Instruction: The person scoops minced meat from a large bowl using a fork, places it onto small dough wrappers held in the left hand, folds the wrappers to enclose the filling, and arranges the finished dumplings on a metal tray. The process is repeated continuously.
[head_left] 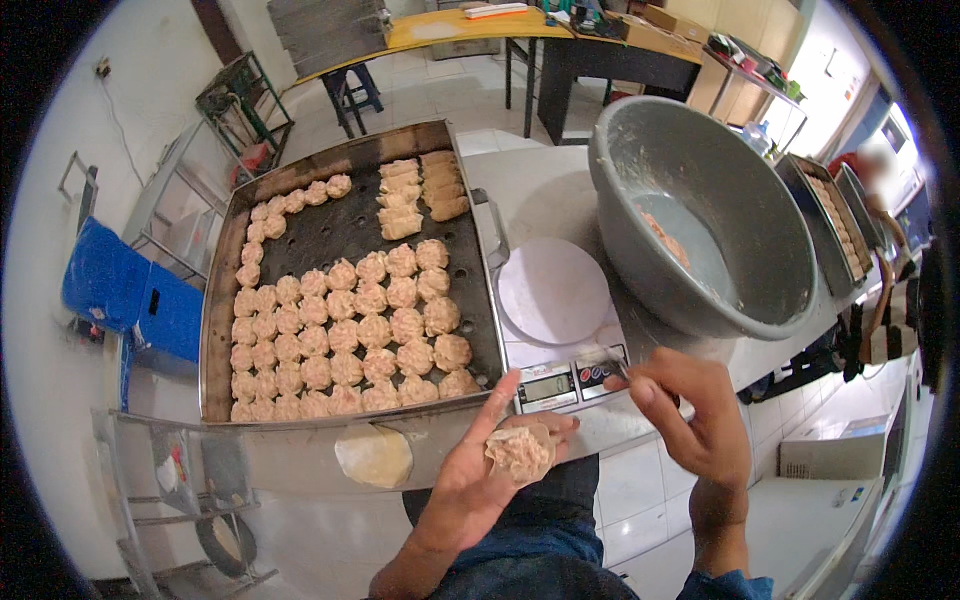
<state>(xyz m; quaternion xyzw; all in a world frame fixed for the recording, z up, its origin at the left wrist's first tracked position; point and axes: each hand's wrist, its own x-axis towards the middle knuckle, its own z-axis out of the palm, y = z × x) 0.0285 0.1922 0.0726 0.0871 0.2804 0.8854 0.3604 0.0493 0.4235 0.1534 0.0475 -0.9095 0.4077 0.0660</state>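
My left hand (478,470) lies palm up below the tray's front edge and cups a dumpling wrapper with pink minced filling (520,452). My right hand (690,415) hovers just right of it, pinching a thin metal spreader (612,365) whose tip points up toward the scale. A dark perforated metal tray (335,225) holds several rows of formed dumplings (360,330). A stack of round wrappers (374,455) rests at the table's front edge, left of my left hand.
A digital kitchen scale (555,295) with a round white platter stands right of the tray. A big grey basin (715,215) with a little pink filling sits at the right. Another person works at trays (835,225) far right. Blue crates (130,290) stand left; tables behind.
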